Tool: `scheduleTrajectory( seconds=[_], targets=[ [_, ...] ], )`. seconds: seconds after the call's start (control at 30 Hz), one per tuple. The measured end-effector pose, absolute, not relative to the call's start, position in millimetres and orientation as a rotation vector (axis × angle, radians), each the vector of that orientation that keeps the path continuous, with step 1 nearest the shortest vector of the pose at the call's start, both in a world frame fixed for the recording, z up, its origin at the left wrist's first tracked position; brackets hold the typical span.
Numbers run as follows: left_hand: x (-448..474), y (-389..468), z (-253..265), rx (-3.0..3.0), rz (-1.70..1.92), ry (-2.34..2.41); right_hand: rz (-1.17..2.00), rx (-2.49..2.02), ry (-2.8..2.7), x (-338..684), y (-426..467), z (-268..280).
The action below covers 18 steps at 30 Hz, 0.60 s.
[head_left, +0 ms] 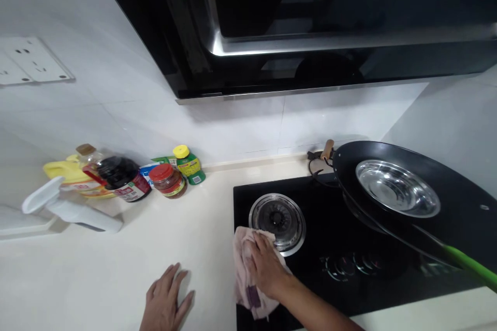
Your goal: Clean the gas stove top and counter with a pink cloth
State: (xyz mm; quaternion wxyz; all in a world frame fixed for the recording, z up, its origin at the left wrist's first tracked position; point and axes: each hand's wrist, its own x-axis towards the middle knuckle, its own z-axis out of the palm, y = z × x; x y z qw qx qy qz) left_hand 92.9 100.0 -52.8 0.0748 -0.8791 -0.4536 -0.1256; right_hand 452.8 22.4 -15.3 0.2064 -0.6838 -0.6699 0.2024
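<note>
One pink cloth (243, 273) in one right hand (267, 267), one left hand (163, 297) (fingers apart)

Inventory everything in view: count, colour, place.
Range hood: 1, black, top
Sockets: 2, white, upper left
Countertop: 1, cream, left
Stove: 1, black, right
Burner: 1, silver, stove's left
Cloth: 1, pink, overlapping burner
Wok: 1, black, stove's right
Bowl: 1, silver, in wok
Utensil: 1, green handle, across wok
Cable: 1, black, beside wok
Spray bottle: 1, white, left
Jug: 1, yellow, back left
Brown-capped bottle: 1, clear, near jug
Dark bottle: 1, black, near jug
Jar: 1, red lid, left
Yellow-capped bottle: 1, green, beside jar
Packets: count unclear, blue/green, behind jar
Left hand: 1, on countertop
Right hand: 1, on cloth
</note>
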Motion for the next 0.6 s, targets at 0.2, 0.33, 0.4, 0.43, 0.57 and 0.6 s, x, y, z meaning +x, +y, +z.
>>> scheduleTrajectory(
  seconds=[0.2, 0.33, 0.4, 0.43, 0.57, 0.6],
  targets=[
    [94.7, 98.5, -47.3, -2.654, -0.375, -1.406, 0.415, -1.929, -1.835, 440.4, 103.3, 5.2],
    [97.8, 95.8, -41.3, -2.673, -0.373, -1.433, 0.439, -1.859, -2.02, 474.7, 128.3, 36.2],
    [99.5, 94.4, -39.0, -2.673, -0.373, -1.431, 0.453, -1.746, -2.169, 493.3, 125.7, 45.9],
    [100.2, 93.8, -38.1, -2.671, -0.378, -1.42, 0.465, -1.676, -2.266, 499.4, 122.0, 48.5],
    [100.4, 92.8, -37.8, -2.651, -0.416, -1.344, 0.522, -1.338, -2.66, 502.5, 109.2, 47.1],
    [99.9, 92.8, -38.4, -2.643, -0.424, -1.328, 0.5, -1.278, -2.729, 501.5, 110.2, 45.1]
  ],
)
